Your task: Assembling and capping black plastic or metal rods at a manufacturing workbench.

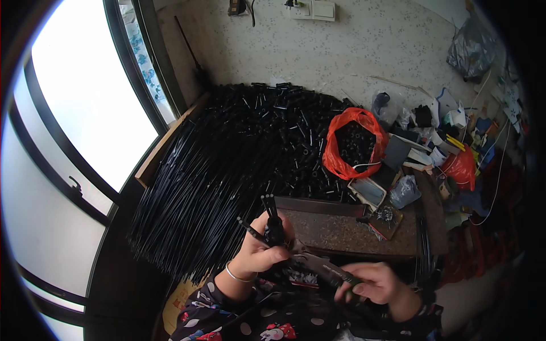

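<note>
In front of my body, my left hand point(263, 253) is closed around a black part point(274, 227) with several thin prongs ending in small round tips. Most prongs point upward; a thicker one sticks out to the left past my thumb. My right hand point(372, 284) is wrapped around the end of a dark-handled tool that looks like pliers point(324, 271). Its front end reaches left to the base of the black part, beside my left fingers. Whether its jaws grip the part cannot be made out. The right hand is slightly blurred.
Long thin black rods point(187, 193) lie bundled at left, beside a heap of short black pieces point(273, 108). A red plastic bag point(335, 162) holds small black parts. Right of it are a shallow box point(368, 193), a tray of small metal bits point(387, 219) and clutter. A window point(85, 85) stands left.
</note>
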### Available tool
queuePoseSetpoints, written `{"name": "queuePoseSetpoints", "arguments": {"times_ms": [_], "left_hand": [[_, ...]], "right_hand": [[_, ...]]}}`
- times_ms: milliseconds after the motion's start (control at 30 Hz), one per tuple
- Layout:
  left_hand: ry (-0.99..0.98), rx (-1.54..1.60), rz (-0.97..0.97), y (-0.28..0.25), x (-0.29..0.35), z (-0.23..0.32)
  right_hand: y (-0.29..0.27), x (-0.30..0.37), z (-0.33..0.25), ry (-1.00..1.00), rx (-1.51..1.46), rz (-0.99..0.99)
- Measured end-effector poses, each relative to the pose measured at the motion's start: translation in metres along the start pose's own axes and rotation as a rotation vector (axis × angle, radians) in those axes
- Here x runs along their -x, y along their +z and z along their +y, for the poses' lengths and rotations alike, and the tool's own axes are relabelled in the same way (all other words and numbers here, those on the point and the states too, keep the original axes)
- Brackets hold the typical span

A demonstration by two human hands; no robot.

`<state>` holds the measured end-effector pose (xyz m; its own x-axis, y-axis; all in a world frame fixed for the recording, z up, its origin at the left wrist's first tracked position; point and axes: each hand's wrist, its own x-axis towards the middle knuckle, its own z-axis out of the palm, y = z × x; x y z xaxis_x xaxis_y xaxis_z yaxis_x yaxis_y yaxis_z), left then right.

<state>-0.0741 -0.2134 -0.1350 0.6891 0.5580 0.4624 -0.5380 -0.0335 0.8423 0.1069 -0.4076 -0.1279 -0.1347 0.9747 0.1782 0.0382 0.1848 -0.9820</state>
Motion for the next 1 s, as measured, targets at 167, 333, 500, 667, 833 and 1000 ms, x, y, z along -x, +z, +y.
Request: {"name": "queuePoseSetpoints", "arguments": {"times_ms": [167,333,500,667,833,1000], "left_hand": [[0.001,-0.057,-0.018,0.020,-0.017,-0.004],[0.056,-0.241,0.033,0.012,-0.011,0.001],[-0.012,0.016,0.057,0.005,-0.012,0.011],[-0.084,-0.039,-0.144,0.015,-0.022,0.010],[0.010,-0.225,-0.036,0.009,-0.018,0.014],[0.010,-0.067,-0.108,0.004,-0.019,0.009]], "right_hand": [[0.028,0.006,0.046,0.262,-1.162,-0.185],[0.019,-0.018,0.015,-0.003,0.785,0.462],[0.015,-0.006,0.005,0.100,0.295,0.090],[0.019,-0.011,0.034,0.513,-0.466,-0.284],[0.014,-0.013,0.020,-0.151,0.977,0.494],[0.021,0.000,0.009,0.514,-0.456,-0.086]]}}
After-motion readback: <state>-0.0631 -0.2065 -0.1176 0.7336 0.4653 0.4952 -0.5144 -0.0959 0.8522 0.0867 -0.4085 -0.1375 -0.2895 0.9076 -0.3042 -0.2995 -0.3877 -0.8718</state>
